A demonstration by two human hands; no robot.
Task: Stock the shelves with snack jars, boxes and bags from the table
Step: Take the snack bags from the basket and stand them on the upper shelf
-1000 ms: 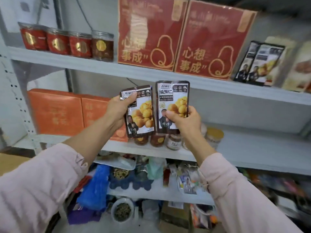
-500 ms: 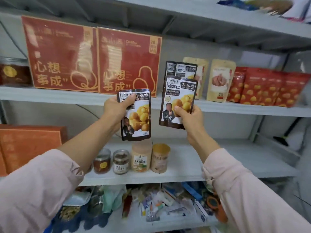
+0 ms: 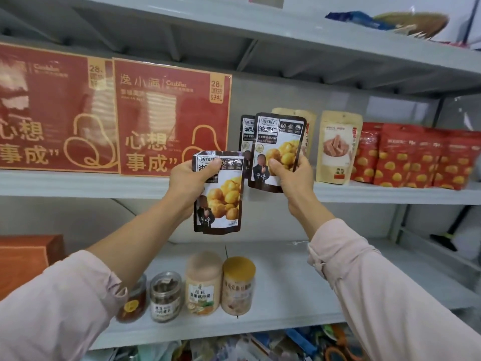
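Head view: the left hand [image 3: 187, 178] grips a chestnut bag [image 3: 221, 201] by its upper left corner, thumb curled over the front. The bag hangs below and to the right of the hand, in front of the gap under the middle shelf [image 3: 390, 194]. The right hand [image 3: 291, 175] pinches a second chestnut bag [image 3: 278, 142] low on its front, so the bag rises above the hand. Its bottom edge is level with the shelf's front lip, and it overlaps a matching bag [image 3: 246, 131] standing on that shelf. Red boxes [image 3: 171, 121] stand to the left on the same shelf, with a beige pouch [image 3: 338, 147] and red pouches [image 3: 416, 157] to the right. Jars [image 3: 204, 282] stand on the shelf below
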